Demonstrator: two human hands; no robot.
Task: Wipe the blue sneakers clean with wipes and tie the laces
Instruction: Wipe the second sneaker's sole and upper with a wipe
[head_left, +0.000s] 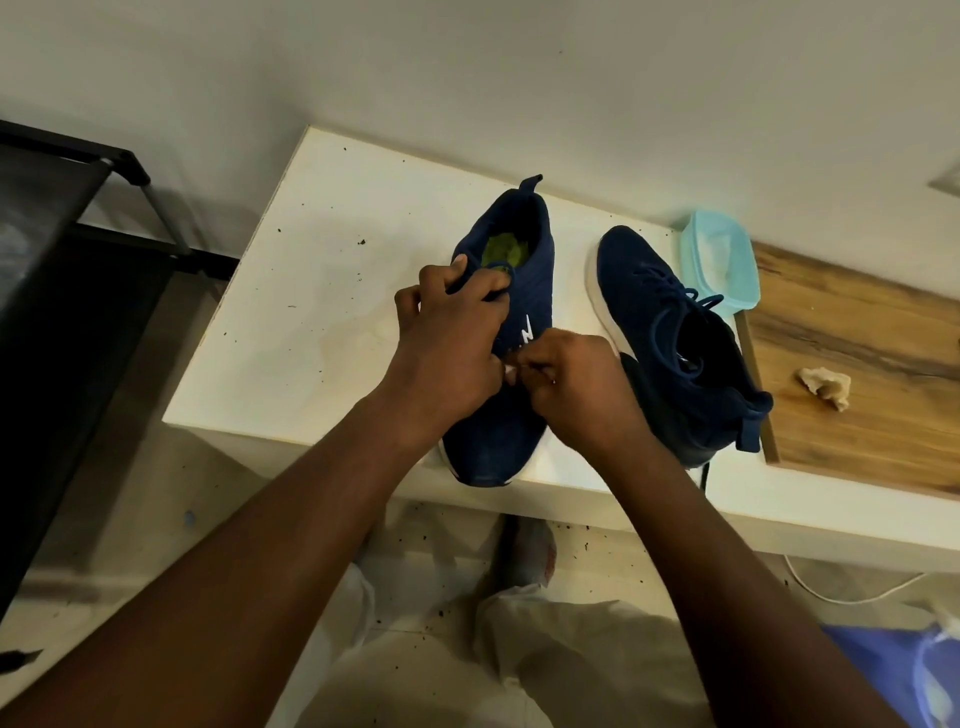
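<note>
Two blue sneakers stand on a white table (311, 291). The left sneaker (524, 260) points its toe toward me, its heel far, with a green insole showing inside. My left hand (447, 338) is closed over its tongue and grips a blue lace. My right hand (571, 384) pinches the other lace end just beside it, over the sneaker's middle. The right sneaker (670, 332) lies tilted with its toe far and its laces loose. A crumpled used wipe (826, 387) rests on the wooden board.
A light-blue plastic tub (722, 260) sits behind the right sneaker, at the corner of a wooden board (857, 426). A black rack (67, 270) stands at the left. Dark crumbs dot the table and the floor. A white cable (857, 597) runs on the floor.
</note>
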